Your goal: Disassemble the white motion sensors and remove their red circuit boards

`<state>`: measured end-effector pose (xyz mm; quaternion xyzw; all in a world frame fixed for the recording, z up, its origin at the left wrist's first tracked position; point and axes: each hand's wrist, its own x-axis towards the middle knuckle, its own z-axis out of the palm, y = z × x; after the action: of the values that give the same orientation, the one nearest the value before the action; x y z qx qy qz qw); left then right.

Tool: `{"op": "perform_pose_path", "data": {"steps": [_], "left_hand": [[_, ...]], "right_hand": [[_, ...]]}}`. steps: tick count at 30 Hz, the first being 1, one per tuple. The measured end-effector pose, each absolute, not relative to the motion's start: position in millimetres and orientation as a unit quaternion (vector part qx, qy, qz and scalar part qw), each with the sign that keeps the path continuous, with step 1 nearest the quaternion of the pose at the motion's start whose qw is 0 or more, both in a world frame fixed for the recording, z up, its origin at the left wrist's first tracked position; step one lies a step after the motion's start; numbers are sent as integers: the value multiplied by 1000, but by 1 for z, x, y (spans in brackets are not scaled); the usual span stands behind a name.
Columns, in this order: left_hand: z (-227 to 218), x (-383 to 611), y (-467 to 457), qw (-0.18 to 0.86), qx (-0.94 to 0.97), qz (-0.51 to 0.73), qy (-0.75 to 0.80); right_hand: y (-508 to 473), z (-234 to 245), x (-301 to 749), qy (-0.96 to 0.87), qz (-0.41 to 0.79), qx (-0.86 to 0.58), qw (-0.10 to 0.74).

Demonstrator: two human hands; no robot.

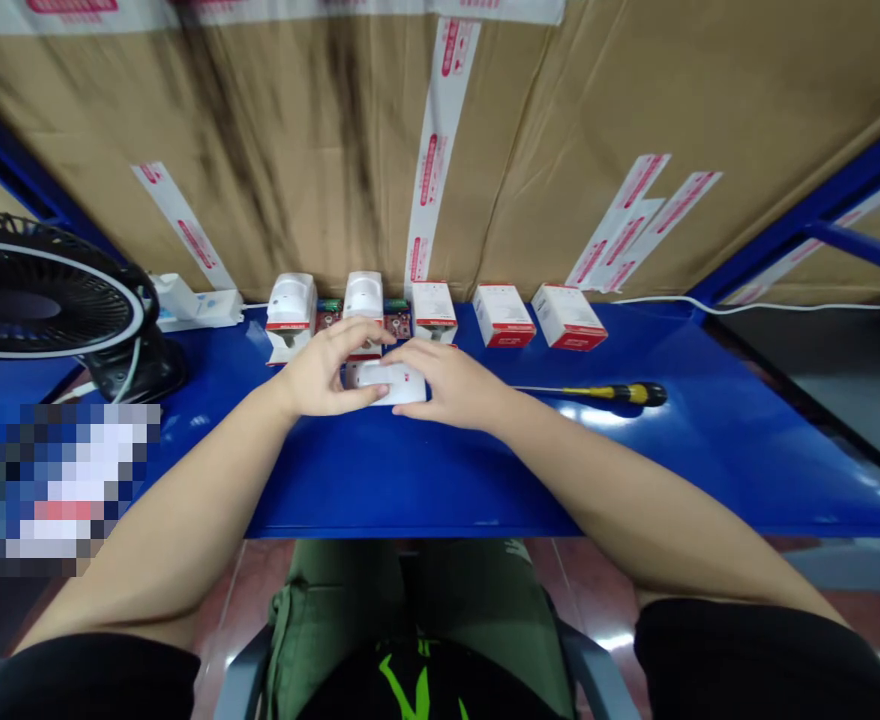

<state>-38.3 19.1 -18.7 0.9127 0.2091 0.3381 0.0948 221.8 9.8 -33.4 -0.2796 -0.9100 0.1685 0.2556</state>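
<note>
Both of my hands hold a white plastic sensor housing (386, 384) low over the blue workbench (410, 480). My left hand (329, 370) curls over its left end, and my right hand (447, 385) presses on its right end. Fingers hide much of the housing. Just beyond them stand two more white sensor housings (291, 302) (363, 297) and small red circuit boards (397, 320). Three white-and-red boxes (504, 315) line up towards the right.
A screwdriver with a yellow-and-black handle (624, 394) lies right of my right hand. A black desk fan (35, 290) and a white power strip (192, 305) stand at the left. Taped cardboard cartons (440, 130) fill the back. A pixelated patch covers something at the left.
</note>
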Motion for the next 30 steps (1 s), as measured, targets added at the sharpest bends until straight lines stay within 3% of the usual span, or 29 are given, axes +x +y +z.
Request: {"op": "perform_pose_path", "data": {"steps": [6, 14, 23, 30], "left_hand": [[-39, -20, 11, 123, 912, 320, 225], [-48, -5, 9, 130, 901, 338, 240], [-51, -4, 13, 148, 892, 342, 257], [-54, -13, 18, 156, 882, 354, 270]], "right_hand": [[0, -30, 263, -864, 235, -320, 310], [-5, -49, 276, -874, 171, -310, 333], [-4, -53, 271, -870, 184, -291, 354], [-2, -53, 268, -816, 267, -315, 404]]}}
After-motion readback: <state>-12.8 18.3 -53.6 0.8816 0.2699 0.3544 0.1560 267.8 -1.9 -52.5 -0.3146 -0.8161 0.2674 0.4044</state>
